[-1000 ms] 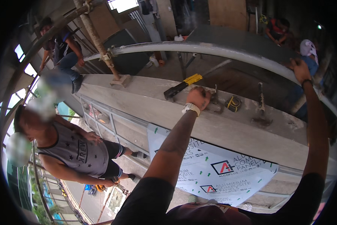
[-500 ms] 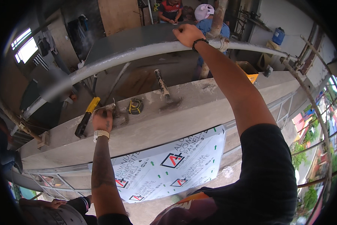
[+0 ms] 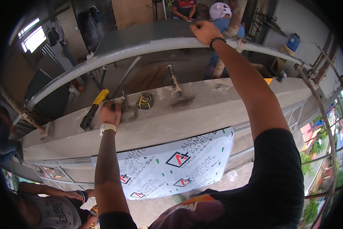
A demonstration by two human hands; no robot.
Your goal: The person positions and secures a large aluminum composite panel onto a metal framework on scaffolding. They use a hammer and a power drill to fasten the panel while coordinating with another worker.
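My left hand rests on the top of a grey concrete ledge, fingers closed around a small metal tool whose kind I cannot make out. A yellow-handled tool lies just left of that hand, and a yellow-and-black tape measure sits just right of it. My right hand reaches up and grips a grey curved metal rail above the ledge. A hammer lies on the ledge between my arms.
A white protective-film panel hangs on the ledge's face below my arms. A person in a grey sleeveless shirt is at the lower left. Two other people are beyond the rail. Scaffold poles run along the right.
The view has swung from looking left to more centred on the ledge. My left hand stays by the tools; my right hand stays on the rail. The person below has slid toward the lower-left corner.
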